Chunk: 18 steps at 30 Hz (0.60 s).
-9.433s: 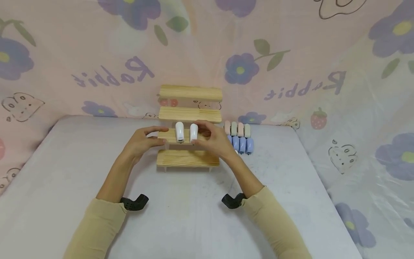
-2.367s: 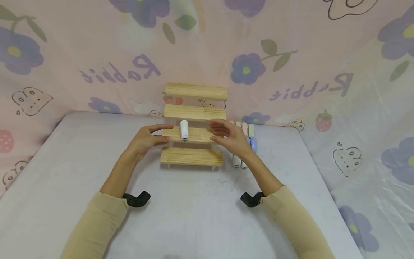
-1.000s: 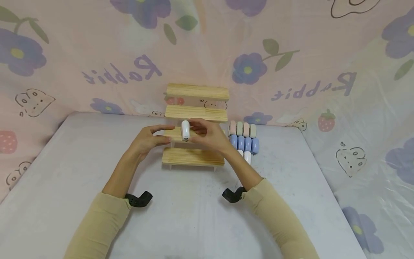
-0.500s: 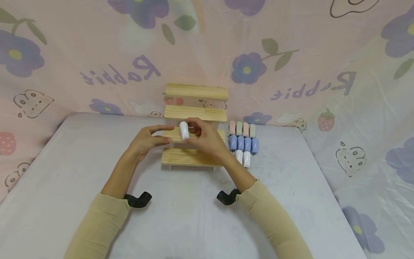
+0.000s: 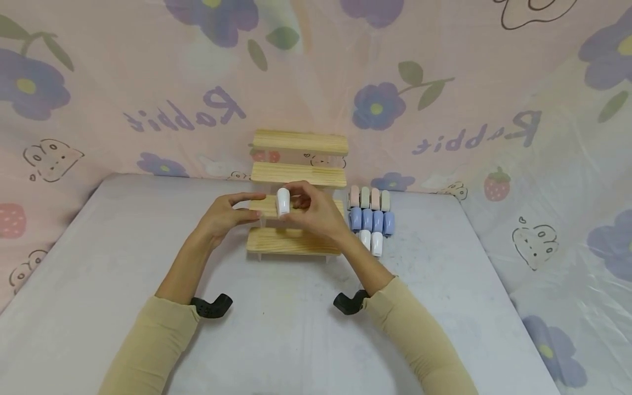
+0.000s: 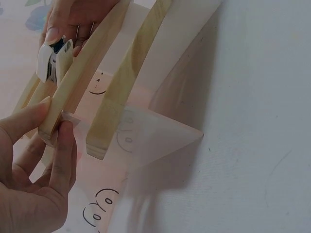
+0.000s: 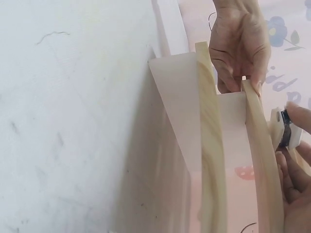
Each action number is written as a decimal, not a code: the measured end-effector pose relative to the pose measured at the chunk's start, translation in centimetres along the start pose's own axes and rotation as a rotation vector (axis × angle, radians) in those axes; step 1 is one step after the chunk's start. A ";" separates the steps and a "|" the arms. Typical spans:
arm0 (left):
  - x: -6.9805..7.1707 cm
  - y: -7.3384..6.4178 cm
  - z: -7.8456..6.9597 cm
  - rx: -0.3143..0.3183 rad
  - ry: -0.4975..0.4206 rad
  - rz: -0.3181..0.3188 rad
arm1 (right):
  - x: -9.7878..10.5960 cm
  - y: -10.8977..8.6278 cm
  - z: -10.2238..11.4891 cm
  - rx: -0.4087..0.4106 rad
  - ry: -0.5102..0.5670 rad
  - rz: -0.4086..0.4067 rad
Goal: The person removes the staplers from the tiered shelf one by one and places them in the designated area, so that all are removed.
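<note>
My right hand [image 5: 316,211] pinches a small white stapler [image 5: 283,202] between thumb and fingers at the second plank from the bottom of a stepped wooden shelf [image 5: 291,241]. In the left wrist view the stapler [image 6: 47,63] shows a dark inner part beside that plank; whether it touches the wood I cannot tell. My left hand [image 5: 222,219] grips the left end of the same plank, thumb on one face and fingers on the other, as the left wrist view shows. Two more white staplers [image 5: 377,244] stand on the table right of the shelf.
Behind the two white staplers stand a row of blue staplers [image 5: 378,221] and a row of pink and pale green ones [image 5: 375,199]. White side panels [image 7: 177,82] bear the planks. A patterned curtain [image 5: 306,82] hangs behind the table [image 5: 276,340].
Earlier two white staplers stood on the second plank; one has since gone from it. My right hand came in from the right and took hold of the other. My left hand kept its grip.
</note>
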<state>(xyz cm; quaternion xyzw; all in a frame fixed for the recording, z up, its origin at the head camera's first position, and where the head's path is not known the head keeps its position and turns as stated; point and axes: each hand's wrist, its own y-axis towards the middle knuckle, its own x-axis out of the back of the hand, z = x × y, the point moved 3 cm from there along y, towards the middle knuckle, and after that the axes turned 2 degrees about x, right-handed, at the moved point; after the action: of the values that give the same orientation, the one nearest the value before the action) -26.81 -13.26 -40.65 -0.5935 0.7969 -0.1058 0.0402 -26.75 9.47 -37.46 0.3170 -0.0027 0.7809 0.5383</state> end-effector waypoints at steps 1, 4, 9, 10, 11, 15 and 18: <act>0.0 0.0 0.0 0.000 -0.002 0.000 | 0.1 0.0 0.0 0.007 0.011 -0.001; 0.0 0.0 0.0 0.003 -0.005 -0.002 | 0.4 -0.2 0.0 0.018 0.026 -0.003; 0.0 -0.1 -0.1 -0.013 0.002 -0.004 | 1.3 -0.9 -0.2 0.003 0.000 -0.031; 0.0 -0.1 -0.1 -0.016 0.004 -0.003 | 1.5 -1.1 -0.2 -0.002 -0.006 -0.037; 0.0 -0.2 -0.1 -0.019 0.005 0.000 | 1.7 -1.3 -0.3 -0.004 -0.012 -0.042; 0.0 -0.2 0.1 -0.033 0.007 0.005 | 2.5 -1.7 -0.6 0.006 -0.002 -0.045; 0.1 -0.2 0.1 -0.042 0.007 0.005 | 3.0 -2.0 -0.7 0.008 0.014 -0.041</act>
<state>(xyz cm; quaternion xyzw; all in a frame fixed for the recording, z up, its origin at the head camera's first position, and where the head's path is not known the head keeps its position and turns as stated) -26.62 -13.44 -40.73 -0.5916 0.8006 -0.0911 0.0254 -26.06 13.09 -37.20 0.3136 0.0105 0.7720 0.5528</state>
